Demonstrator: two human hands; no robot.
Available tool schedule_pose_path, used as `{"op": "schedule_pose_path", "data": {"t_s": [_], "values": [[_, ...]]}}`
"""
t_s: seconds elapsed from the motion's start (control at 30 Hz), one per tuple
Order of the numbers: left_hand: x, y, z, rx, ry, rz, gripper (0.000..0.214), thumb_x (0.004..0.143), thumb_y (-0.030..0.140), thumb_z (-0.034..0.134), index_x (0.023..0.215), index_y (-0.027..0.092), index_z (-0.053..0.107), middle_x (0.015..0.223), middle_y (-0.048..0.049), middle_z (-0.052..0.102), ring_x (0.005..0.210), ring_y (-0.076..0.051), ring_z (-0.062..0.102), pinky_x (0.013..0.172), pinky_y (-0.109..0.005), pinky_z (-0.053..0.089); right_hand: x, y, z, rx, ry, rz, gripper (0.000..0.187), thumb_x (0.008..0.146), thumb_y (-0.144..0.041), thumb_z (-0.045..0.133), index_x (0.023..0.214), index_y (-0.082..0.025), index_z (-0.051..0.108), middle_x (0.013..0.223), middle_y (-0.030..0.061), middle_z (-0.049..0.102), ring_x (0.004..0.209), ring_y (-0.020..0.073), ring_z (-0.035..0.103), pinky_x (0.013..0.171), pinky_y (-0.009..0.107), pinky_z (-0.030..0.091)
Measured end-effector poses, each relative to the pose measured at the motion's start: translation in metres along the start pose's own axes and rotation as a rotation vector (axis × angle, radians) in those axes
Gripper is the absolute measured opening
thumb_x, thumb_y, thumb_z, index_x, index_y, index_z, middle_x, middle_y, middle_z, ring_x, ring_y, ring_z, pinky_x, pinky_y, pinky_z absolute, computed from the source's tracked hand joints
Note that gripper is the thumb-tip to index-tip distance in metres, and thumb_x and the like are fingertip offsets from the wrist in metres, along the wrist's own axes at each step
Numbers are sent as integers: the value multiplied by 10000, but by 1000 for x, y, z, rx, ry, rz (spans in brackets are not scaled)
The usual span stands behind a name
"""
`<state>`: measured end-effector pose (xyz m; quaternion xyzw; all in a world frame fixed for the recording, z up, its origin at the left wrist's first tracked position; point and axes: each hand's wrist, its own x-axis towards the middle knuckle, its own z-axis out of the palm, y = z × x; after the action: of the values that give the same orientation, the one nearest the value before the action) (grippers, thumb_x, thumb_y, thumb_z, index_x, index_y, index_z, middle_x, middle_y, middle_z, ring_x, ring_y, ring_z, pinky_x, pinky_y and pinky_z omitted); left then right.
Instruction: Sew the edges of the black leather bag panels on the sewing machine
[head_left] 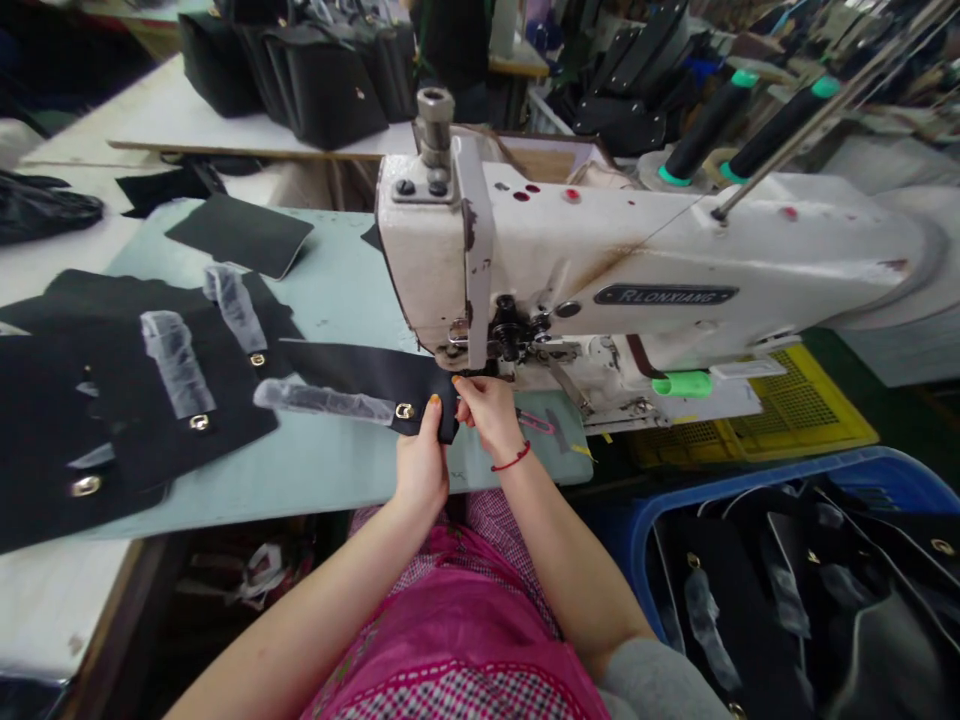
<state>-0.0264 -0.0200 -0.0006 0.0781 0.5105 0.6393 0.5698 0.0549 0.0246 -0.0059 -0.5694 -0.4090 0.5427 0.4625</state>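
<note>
Two bare hands work at a sewing machine [540,240]. The left hand [421,465] is closed on a black panel [352,362], thumb on top, fingers mostly hidden. The right hand [491,415], a red bracelet [511,458] at its wrist, is curled with its fingertips at the panel's right end; whether they grip it cannot be told. The panel lies just in front of the hands, reaching left over a pale green desk [315,470], its end near the machine's head. Just beside the left thumb is a gold clasp [404,411] with a plastic-wrapped strap [330,402]. Further left of the hands lie more black panels [124,400]. To their right, a blue tub [641,530] holds similar pieces.
</note>
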Motion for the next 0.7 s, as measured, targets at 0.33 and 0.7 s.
{"op": "schedule_pose_path", "data": {"t_s": [0.33, 0.7], "values": [[-16, -9, 11, -3, -37, -80, 239, 863, 278, 674, 1069, 158, 690, 1149, -103, 715, 1022, -191, 685, 930, -308, 531, -4, -18, -17, -328, -70, -101, 516, 930, -363, 516, 452, -170, 497, 394, -27, 493, 385, 62, 453, 479, 176, 358], [-34, 58, -67, 533, -465, -481, 472, 678, 468, 812, 1015, 144, 750, 986, -139, 733, 679, -175, 626, 521, -256, 493, -49, 44, -102, -795, 235, -304, 206, 923, -261, 546, 1043, -174, 688, 997, 99, 700, 960, 221, 640, 867, 335, 488]]}}
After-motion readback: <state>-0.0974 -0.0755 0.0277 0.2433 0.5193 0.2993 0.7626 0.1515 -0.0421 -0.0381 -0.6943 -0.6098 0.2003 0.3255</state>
